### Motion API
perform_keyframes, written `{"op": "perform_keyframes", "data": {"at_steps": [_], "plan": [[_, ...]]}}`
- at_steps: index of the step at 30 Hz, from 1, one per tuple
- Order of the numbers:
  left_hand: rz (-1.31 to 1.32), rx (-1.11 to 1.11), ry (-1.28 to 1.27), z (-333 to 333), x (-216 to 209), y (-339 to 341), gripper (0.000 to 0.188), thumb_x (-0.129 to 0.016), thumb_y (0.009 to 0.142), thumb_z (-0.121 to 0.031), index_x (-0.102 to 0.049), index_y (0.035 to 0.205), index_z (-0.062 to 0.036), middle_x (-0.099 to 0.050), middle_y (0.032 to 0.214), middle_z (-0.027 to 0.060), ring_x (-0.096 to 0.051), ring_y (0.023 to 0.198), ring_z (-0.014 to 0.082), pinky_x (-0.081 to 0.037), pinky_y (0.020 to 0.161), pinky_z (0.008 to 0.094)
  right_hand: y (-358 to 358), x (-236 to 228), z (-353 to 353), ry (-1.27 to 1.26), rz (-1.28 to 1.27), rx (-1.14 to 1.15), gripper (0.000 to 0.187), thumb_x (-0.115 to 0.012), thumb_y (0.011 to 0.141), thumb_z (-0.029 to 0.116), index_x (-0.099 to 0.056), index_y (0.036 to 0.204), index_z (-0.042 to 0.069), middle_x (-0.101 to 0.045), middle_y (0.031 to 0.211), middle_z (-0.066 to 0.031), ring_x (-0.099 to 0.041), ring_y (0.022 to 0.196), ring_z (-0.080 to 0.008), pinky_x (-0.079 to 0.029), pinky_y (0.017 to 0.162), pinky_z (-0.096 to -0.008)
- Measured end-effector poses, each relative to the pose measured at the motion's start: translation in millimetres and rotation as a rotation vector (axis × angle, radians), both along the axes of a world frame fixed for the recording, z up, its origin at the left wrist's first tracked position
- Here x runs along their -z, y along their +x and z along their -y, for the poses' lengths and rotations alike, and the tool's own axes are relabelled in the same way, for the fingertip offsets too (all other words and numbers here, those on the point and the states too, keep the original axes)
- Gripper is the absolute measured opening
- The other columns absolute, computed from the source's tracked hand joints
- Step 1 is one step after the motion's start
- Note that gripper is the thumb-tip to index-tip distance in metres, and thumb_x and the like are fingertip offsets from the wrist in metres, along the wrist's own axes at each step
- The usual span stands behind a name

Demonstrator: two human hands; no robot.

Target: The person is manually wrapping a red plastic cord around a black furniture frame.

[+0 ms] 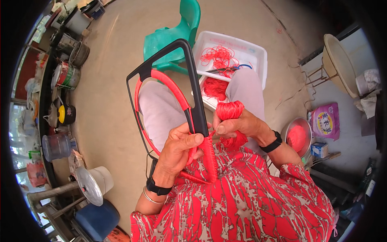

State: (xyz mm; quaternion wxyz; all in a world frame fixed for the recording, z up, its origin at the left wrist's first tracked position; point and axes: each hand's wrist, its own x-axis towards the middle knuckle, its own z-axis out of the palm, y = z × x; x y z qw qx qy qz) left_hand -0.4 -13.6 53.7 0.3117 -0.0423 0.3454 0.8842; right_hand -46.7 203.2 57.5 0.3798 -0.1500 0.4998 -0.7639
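My left hand (177,147) is closed around a black frame (195,86) fitted with a red hoop (174,86). Its thumb presses near the frame's lower end. Below it, red cord winds tightly along a wrapped stretch (210,159) close to my shirt. My right hand (244,123) is closed on a hank of red cord (229,110), right beside the frame. Red cord also hangs under that hand. Beyond my knees a white tray (258,60) holds loose red strands (219,56) and scissors with blue handles (244,65). A bundle of red cord (215,88) lies nearer, between my knees.
A green plastic chair (161,46) stands ahead, touching the tray area. At right are a metal bowl (308,139) with something red inside, a purple package (325,121) and a blue box (319,150). Buckets, a clear jug (56,147) and a blue container (96,220) line the left.
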Motion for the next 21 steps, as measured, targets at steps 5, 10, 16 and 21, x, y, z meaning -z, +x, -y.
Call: {"op": "perform_keyframes", "data": {"at_steps": [5, 10, 16, 21], "plan": [[0.029, 0.014, 0.049, -2, -2, -5, 0.031, -0.068, 0.083, -0.006, -0.06, 0.112, 0.0008, -0.063, 0.088, 0.0037, -0.053, 0.061, 0.0066, -0.041, 0.043, 0.0203, 3, 3, 1, 0.022, 0.042, 0.05, 0.019, -0.065, 0.084, 0.018, -0.059, 0.084, 0.0, -0.048, 0.056, 0.0004, -0.043, 0.047, -0.0072, -0.034, 0.045, -0.0231], [0.028, -0.039, 0.057, 1, -4, -7, 0.03, -0.071, 0.08, -0.006, -0.06, 0.107, 0.001, -0.065, 0.091, 0.0051, -0.057, 0.064, 0.0066, -0.045, 0.044, 0.02, 12, 15, 5, -0.079, 0.198, 0.165, 0.018, -0.064, 0.085, 0.016, -0.059, 0.086, -0.001, -0.047, 0.054, 0.0, -0.043, 0.047, -0.0079, -0.034, 0.045, -0.0235], [0.031, -0.044, -0.03, 1, 3, -11, 0.026, -0.073, 0.08, -0.007, -0.063, 0.102, 0.001, -0.066, 0.085, 0.0065, -0.056, 0.056, 0.0064, -0.045, 0.045, 0.0195, 23, 20, 2, -0.174, 0.312, 0.279, 0.015, -0.062, 0.083, 0.012, -0.058, 0.085, -0.003, -0.044, 0.052, -0.0011, -0.041, 0.046, -0.0089, -0.033, 0.045, -0.024], [0.051, 0.012, 0.004, 3, 8, -16, 0.022, -0.071, 0.08, -0.006, -0.064, 0.1, 0.0016, -0.066, 0.083, 0.0075, -0.055, 0.055, 0.008, -0.042, 0.043, 0.0196, 31, 22, -11, -0.126, 0.314, 0.331, 0.015, -0.062, 0.082, 0.01, -0.058, 0.085, -0.003, -0.044, 0.051, -0.0014, -0.041, 0.045, -0.0094, -0.034, 0.045, -0.0248]]}}
